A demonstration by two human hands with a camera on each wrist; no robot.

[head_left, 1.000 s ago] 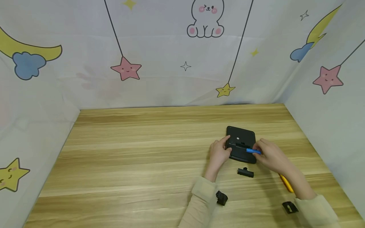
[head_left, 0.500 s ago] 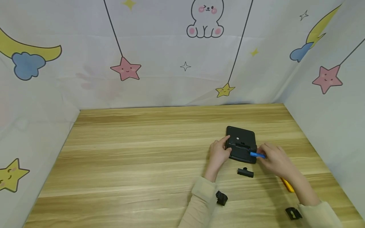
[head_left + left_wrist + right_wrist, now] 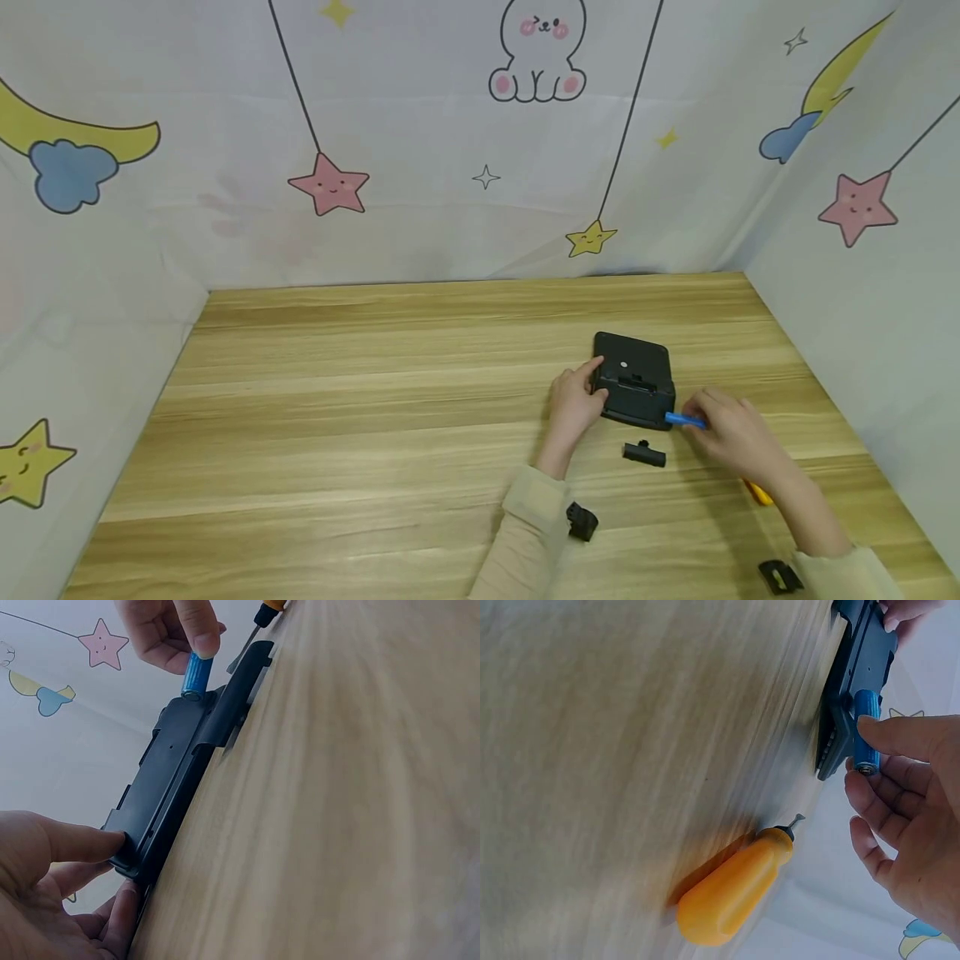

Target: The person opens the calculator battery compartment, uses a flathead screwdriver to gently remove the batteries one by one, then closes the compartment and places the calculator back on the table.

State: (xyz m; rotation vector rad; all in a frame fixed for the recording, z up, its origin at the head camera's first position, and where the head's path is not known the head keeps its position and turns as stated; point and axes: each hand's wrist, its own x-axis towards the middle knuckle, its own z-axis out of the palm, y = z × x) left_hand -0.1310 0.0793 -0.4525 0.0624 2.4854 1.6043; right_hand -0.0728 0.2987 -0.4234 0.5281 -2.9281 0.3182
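A flat black plastic device (image 3: 633, 354) with a long slot lies on the table at the right. My left hand (image 3: 576, 404) grips its left edge, thumb on top and fingers along the side, as the left wrist view shows. My right hand (image 3: 731, 429) pinches a blue battery (image 3: 867, 735) between thumb and fingers. In the head view the battery's tip overlaps the device's near right corner; whether it touches is unclear. Just in front of the device lies a black rod-shaped part (image 3: 645, 454) with a small tab.
A screwdriver (image 3: 735, 885) with a yellow handle lies under the right forearm, partly hidden in the head view. One small black part (image 3: 582, 522) sits beside the left sleeve, another (image 3: 780, 577) by the right cuff. Printed cloth (image 3: 420, 225) hangs behind the wooden table (image 3: 337, 417).
My right hand has drawn the battery right and toward me, from over the device's slot to its near right corner. The black part by the right cuff has shifted the same way. The left hand stays put.
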